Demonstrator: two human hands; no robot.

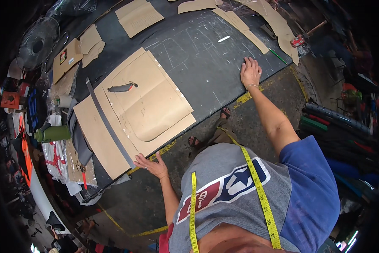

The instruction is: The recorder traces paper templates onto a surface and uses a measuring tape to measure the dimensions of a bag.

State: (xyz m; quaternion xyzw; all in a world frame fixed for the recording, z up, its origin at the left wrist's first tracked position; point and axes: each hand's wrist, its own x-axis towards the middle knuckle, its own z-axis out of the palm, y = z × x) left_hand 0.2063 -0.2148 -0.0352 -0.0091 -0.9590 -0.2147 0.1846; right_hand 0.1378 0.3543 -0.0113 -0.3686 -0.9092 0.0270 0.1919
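My left hand (152,165) rests at the near edge of the table with its fingers spread. Its fingertips touch the brown paper sheet (88,116) beside the near end of a long dark metal ruler (109,126). A second brown paper piece (164,105), marked with a rounded outline, overlaps that sheet. On it lies a dark-handled tool (121,88) with a small curved end; its exact kind is unclear. Farther right, my right hand (251,72) lies flat on the dark tabletop (202,67), fingers stretched out and holding nothing.
A white chalk piece (224,39) and a green pencil (278,56) lie on the table. Paper patterns (139,17) line its far side. At left stand a green bottle (52,134) and a fan (38,44). A yellow tape measure (257,185) hangs over my shirt.
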